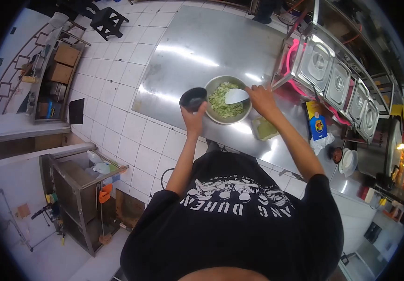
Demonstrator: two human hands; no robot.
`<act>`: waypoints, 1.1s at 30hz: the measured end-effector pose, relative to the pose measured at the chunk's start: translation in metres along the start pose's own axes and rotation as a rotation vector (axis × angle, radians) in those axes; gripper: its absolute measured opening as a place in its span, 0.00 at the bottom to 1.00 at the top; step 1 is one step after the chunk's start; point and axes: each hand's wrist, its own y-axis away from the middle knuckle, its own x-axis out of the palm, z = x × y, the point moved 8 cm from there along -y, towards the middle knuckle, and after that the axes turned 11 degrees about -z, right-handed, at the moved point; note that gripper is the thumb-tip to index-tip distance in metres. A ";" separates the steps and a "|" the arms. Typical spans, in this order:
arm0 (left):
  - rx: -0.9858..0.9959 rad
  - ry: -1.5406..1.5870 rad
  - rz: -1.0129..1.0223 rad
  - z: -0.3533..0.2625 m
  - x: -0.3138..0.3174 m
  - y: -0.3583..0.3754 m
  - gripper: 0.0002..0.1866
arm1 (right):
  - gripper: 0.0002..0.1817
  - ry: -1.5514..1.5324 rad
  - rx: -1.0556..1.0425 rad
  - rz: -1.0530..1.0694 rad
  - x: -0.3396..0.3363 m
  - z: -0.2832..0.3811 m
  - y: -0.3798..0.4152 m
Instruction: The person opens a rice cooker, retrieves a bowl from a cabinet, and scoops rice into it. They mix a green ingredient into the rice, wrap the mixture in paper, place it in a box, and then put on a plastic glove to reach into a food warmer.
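Observation:
My left hand (194,119) grips a small black bowl (193,98), held tilted at the left side of a round metal bowl (228,120). Chopped pale green vegetables (221,102), which look like cabbage, fill much of the metal bowl. In my right hand (261,99) is a white spatula (236,96) with a broad flat blade; the blade reaches over the vegetables from the right. What the black bowl holds is hard to make out. A pale yellow-green container (264,129) lies on the table just right of the metal bowl.
The metal bowl stands on a steel table (202,42). Lidded steel pans (317,63) sit in a raised rack at the right. Below them are a blue and yellow packet (317,121) and white bowls (348,161). A black stool (109,22) and a metal cart (78,196) stand on the left.

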 end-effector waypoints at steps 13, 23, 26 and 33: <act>-0.148 0.261 0.104 0.033 0.053 -0.041 0.27 | 0.13 -0.144 0.245 0.402 0.024 0.038 0.010; -0.156 0.192 0.128 0.034 0.053 -0.046 0.26 | 0.17 -0.451 0.619 0.270 0.052 0.041 0.026; -0.218 0.169 0.123 0.041 0.052 -0.044 0.26 | 0.17 -0.468 0.568 0.259 0.042 0.027 0.030; -0.238 0.240 0.132 0.036 0.062 -0.053 0.21 | 0.12 -0.477 0.457 0.117 0.047 0.034 0.026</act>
